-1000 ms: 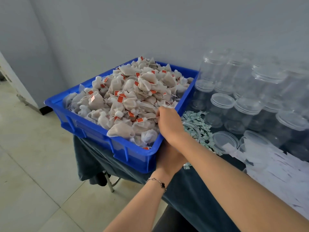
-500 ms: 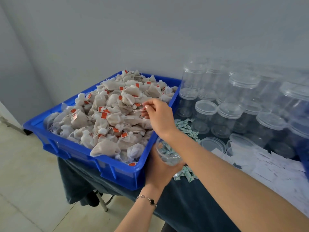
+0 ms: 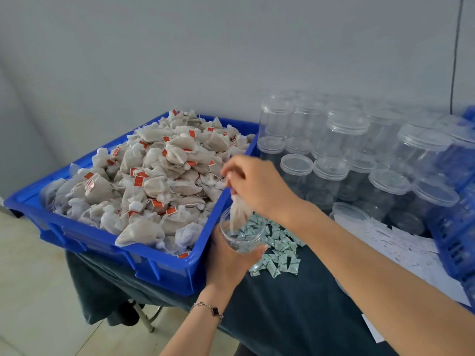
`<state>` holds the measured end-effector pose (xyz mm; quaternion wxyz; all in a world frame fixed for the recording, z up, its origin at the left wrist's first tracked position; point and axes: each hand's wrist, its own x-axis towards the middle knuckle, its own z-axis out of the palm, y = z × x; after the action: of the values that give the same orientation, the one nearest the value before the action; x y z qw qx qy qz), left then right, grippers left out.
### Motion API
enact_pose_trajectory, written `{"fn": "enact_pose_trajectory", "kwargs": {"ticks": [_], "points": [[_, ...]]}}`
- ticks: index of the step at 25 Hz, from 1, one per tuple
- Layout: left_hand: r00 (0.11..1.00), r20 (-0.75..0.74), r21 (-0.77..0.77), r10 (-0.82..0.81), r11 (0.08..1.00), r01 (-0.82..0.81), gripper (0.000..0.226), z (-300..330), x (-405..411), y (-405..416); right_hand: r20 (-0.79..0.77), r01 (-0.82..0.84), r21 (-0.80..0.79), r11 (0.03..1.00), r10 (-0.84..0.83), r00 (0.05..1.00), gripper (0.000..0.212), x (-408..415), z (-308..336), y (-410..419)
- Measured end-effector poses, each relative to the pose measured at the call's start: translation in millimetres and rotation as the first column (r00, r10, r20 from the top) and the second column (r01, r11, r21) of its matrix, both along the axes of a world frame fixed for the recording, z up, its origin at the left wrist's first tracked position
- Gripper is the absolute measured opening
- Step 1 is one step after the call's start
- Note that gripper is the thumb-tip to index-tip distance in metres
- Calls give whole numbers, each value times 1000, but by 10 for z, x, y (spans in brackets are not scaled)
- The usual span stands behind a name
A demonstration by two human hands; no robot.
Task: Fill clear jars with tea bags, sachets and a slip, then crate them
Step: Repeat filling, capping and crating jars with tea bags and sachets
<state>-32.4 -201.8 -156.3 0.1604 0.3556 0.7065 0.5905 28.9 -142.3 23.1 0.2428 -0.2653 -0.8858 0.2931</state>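
The right hand (image 3: pixel 257 186) pinches a tea bag (image 3: pixel 237 214) in its fingers, its lower end inside the clear jar (image 3: pixel 241 233). The left hand (image 3: pixel 228 263) grips that jar.

Glossy blue plastic tub (image 3: pixel 164 268) heaped with matt, gauzy cloth tea bags (image 3: pixel 154 186). Clear, smooth plastic jars (image 3: pixel 334 155) at two o'clock; dark matt tablecloth (image 3: pixel 295 309) beneath.

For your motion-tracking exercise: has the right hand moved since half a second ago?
Yes. The right hand, pinching a tea bag, left the blue tray's pile for the jar.
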Motion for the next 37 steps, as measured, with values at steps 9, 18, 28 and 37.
{"fn": "enact_pose_trajectory", "kwargs": {"ticks": [9, 18, 28, 37], "points": [[999, -12, 17, -36, 999, 36, 87, 14, -20, -17, 330, -15, 102, 995, -20, 944, 24, -314, -280, 18], [1000, 1, -113, -30, 993, 30, 103, 70, -9, -40, 493, -114, 125, 986, 38, 869, 28, -936, -537, 128], [992, -33, 20, -122, 992, 123, 88, 38, -34, -15, 17, 178, 224, 958, -186, 982, 23, -803, -350, 52], [999, 3, 2, -42, 999, 42, 98, -11, 3, -22, -304, 270, 172, 947, -210, 929, 14, -119, 19, 188]]}}
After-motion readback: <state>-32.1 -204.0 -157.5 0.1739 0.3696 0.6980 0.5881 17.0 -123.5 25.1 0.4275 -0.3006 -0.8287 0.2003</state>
